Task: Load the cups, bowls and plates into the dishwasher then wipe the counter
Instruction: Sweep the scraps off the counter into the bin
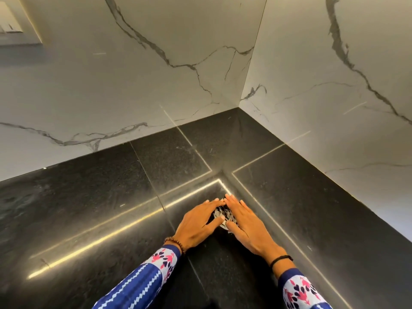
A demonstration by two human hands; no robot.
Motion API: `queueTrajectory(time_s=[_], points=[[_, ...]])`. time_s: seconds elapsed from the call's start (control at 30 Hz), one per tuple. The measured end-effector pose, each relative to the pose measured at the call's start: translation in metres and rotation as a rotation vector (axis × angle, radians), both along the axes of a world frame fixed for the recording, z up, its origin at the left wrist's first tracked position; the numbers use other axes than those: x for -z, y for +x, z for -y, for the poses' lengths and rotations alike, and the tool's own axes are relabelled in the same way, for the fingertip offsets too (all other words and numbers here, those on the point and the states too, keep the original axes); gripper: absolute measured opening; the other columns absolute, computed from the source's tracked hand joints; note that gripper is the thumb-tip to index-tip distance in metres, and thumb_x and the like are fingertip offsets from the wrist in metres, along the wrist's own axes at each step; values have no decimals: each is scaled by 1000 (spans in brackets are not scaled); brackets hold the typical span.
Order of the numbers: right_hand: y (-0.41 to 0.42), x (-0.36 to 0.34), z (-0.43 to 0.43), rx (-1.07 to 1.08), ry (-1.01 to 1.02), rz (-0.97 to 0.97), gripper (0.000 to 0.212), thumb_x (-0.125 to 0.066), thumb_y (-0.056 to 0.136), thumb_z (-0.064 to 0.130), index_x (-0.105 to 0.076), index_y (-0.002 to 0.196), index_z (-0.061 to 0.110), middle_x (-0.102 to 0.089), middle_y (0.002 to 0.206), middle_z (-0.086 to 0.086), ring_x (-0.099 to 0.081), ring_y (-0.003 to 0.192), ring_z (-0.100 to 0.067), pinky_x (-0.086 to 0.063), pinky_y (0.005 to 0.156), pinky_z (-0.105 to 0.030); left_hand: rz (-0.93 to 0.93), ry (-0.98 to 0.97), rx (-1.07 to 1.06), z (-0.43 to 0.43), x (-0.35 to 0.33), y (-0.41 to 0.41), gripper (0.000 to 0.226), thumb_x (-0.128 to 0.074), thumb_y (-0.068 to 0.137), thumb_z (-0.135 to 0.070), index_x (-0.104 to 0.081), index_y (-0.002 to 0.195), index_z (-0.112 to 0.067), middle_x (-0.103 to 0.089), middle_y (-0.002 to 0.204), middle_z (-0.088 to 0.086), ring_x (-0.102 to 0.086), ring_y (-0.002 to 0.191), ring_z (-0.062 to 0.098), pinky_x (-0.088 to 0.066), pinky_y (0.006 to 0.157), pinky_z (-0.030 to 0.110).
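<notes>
On the black stone counter lies a small heap of pale grey scraps. My left hand lies flat on the counter just left of the heap, fingers stretched toward it. My right hand lies flat on the heap's right side. The fingertips of both hands nearly meet behind the scraps, cupping them between the palms. Neither hand grips anything. No cups, bowls, plates or dishwasher are in view.
White marble-look walls meet in a corner behind the counter, the right wall running close along its right side. A wall switch plate sits at the top left. Bright strip-light reflections cross the counter.
</notes>
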State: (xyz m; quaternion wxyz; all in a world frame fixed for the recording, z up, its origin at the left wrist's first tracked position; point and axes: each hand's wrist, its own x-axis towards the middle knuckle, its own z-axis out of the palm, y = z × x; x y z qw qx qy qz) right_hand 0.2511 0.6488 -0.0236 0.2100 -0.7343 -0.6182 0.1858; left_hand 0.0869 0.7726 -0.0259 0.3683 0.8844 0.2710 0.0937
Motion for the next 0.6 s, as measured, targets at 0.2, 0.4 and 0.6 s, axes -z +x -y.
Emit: queueTrajectory(time_s=[0.2, 0.4, 0.6], points=[[-20, -3, 33, 55, -17, -266, 60, -42, 99, 48, -21, 155, 44, -16, 159, 30, -8, 148, 9, -14, 124, -30, 161, -138, -65, 9, 3, -18, 40, -49, 90, -51, -51, 129, -45, -57, 130, -24, -50, 123, -4, -40, 107, 34], [-26, 11, 49, 289, 31, -79, 68, -31, 96, 54, -11, 158, 34, -8, 164, 14, 3, 150, 2, -9, 126, -35, 244, -201, -175, 11, 2, -15, 48, -52, 86, -49, -50, 134, -38, -49, 140, -21, -42, 130, -3, -34, 113, 32], [-21, -3, 38, 219, -85, -282, 62, -35, 98, 53, -16, 156, 42, -13, 165, 15, -8, 152, -8, -11, 124, -34, 183, -398, -265, -8, -18, 15, 52, -44, 89, -38, -42, 140, -29, -50, 142, -2, -48, 126, 15, -37, 106, 35]])
